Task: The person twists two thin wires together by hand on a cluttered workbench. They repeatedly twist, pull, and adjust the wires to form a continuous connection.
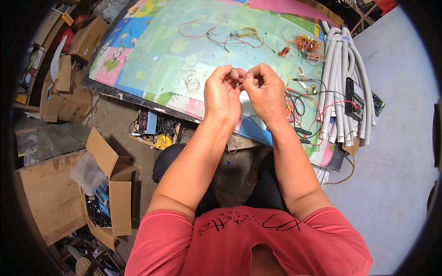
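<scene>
My left hand [222,91] and my right hand [264,91] meet at the fingertips above a table covered by a patterned plastic sheet [165,65]. Between the thumb and forefinger of my right hand is a small pale piece [249,74], too small and too covered to name. The curled fingers of my left hand touch or nearly touch it, and whether they grip it is hidden. Beside my right wrist lie green-handled pliers [303,131] and black and red test leads [318,107]. A loose coil of thin wire [191,82] rests left of my left hand.
Farther back lie tangled coloured wires [247,33] and a copper wire bundle [305,44]. Grey flexible tubes [340,69] are bunched at right, with an analog multimeter [354,96] against them. An open cardboard box [120,203] stands on the floor at left.
</scene>
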Tool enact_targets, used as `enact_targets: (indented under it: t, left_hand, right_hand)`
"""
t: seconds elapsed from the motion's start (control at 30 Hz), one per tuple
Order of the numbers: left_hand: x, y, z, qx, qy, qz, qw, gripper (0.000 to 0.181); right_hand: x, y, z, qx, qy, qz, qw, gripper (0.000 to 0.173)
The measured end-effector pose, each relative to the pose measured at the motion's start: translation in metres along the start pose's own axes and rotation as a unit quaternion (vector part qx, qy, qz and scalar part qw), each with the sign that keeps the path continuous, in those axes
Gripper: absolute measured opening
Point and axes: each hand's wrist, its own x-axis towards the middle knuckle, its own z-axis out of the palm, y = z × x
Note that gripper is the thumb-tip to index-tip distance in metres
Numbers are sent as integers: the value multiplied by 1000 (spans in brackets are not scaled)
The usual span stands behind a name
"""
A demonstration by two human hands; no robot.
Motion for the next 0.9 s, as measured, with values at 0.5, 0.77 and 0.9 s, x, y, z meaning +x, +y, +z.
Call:
enact_targets:
  t: [0.5,0.77,0.9]
  left_hand:
    - [-3,20,12,-127,-17,-85,988,38]
    - [1,36,5,-138,-104,-77,982,38]
    - [0,33,6,-52,-102,-58,992,37]
  right_hand:
    - [0,-1,1,341,6,130,931,7]
    - [15,-2,-23,371,28,228,900,11]
    - [19,10,-36,-46,15,107,993,13]
